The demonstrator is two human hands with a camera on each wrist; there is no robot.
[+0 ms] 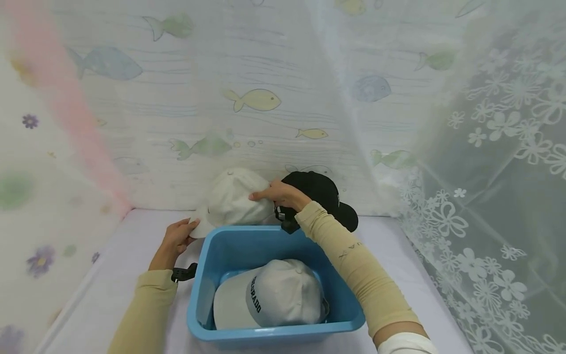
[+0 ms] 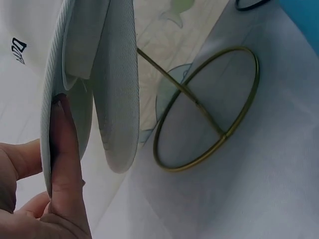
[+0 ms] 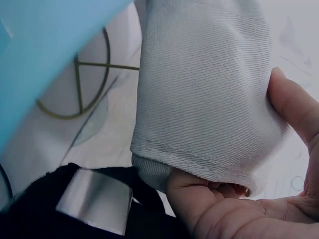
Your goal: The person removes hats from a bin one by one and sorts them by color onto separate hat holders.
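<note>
Behind the bin, both hands hold a white baseball cap (image 1: 234,199) with dark lettering on its front. My left hand (image 1: 178,237) pinches its brim (image 2: 47,119), thumb on one face and fingers on the other. At the back, my right hand (image 1: 283,193) grips the crown, its fingers tucked under the lower edge and its thumb (image 3: 294,102) on the outside. Close behind the held brim, the left wrist view shows a second pale brim (image 2: 119,99). Just right of my right hand is a black cap (image 1: 316,189), partly hidden by the wrist.
A blue plastic bin (image 1: 283,332) stands in front, holding a white cap (image 1: 292,290) lettered in dark print. Beyond the bin is a brass-coloured ring stand (image 2: 256,74) on the white tabletop (image 1: 115,255). Fish-patterned curtain (image 1: 265,59) hangs behind; sheer floral curtain (image 1: 486,221) hangs right.
</note>
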